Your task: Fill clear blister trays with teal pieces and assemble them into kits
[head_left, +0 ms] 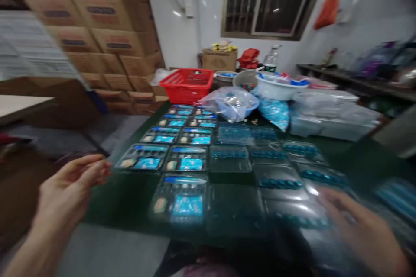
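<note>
Blister trays (pixel 186 158) in clear plastic with blue inserts (pixel 187 205)

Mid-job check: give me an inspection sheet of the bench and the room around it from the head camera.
surface: dark green tabletop
job's things: rows of plastic blister trays with blue cards; clear trays holding teal pieces
clutter: red plastic basket, white basin, bag of blue items
hands: left hand open, raised beside the table edge, holding nothing visible; right hand blurred over the clear trays, contact unclear
cables: nothing seen
surroundings: stacked cardboard cartons, barred window
</note>
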### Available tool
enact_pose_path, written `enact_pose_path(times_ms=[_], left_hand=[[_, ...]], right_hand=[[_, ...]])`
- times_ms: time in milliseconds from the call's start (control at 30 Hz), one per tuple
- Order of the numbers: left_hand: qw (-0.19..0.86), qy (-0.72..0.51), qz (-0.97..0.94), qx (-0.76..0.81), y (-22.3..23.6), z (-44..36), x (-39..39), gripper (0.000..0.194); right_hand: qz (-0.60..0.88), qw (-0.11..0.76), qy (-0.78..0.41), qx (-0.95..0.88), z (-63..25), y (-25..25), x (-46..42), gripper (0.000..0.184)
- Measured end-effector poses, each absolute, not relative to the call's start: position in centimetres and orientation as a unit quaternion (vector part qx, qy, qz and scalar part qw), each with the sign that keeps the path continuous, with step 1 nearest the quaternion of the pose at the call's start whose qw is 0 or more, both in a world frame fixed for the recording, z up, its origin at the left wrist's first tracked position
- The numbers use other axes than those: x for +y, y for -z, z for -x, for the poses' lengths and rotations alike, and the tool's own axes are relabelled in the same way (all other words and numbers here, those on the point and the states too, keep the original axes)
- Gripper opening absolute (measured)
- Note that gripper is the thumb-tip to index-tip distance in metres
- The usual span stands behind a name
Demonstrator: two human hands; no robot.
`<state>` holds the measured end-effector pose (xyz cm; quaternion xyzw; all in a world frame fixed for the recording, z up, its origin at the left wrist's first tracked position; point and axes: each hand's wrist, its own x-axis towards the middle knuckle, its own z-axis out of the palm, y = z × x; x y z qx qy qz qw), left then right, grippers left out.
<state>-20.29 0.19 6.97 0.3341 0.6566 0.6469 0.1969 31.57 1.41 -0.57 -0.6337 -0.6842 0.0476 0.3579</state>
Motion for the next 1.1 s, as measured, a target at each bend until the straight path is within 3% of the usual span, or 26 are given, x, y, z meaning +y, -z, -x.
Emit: enact_pose_path(times_ms=[167,233,367,467,700,900,1100], left_hand=[[0.182,-0.561,-0.394,0.705,-5.8,22.6,-1.5,0.03],[0.196,-0.543,-0.403,0.71,-5.3,22.8,-1.9,0.027],[0.17,-0.473,-0.445,0.741,-4.0,23.5,-2.0,0.022],[0.172,-0.461,-0.458,0.74,-2.7,24.4,-1.5,0.022],[0.267,-0.512,-0.427,0.696,-1.9,23.1,-0.8,0.029],[0.501,-0.523,-0.397,0.565,-1.9,14.2,-2.0,0.023],[0.613,-0.617,-0.233,0.435,0.4,5.4,-1.0,0.057]], right_hand=[[0.425,0.3,-0.046,-0.853,-18.4,-0.9,3.5,0.021],[0.411,0.25,0.002,-0.877,-15.2,-1.1,5.6,0.022],[0.448,0.072,0.074,-0.888,-13.1,-0.2,10.4,0.014],[0.419,0.025,0.087,-0.903,-13.1,1.1,12.4,0.006],[0.366,0.023,0.119,-0.923,-12.9,2.5,12.1,0.019],[0.339,0.107,0.195,-0.914,-13.4,1.3,9.8,0.02],[0.292,0.215,0.202,-0.91,-11.2,-1.9,5.1,0.019]])
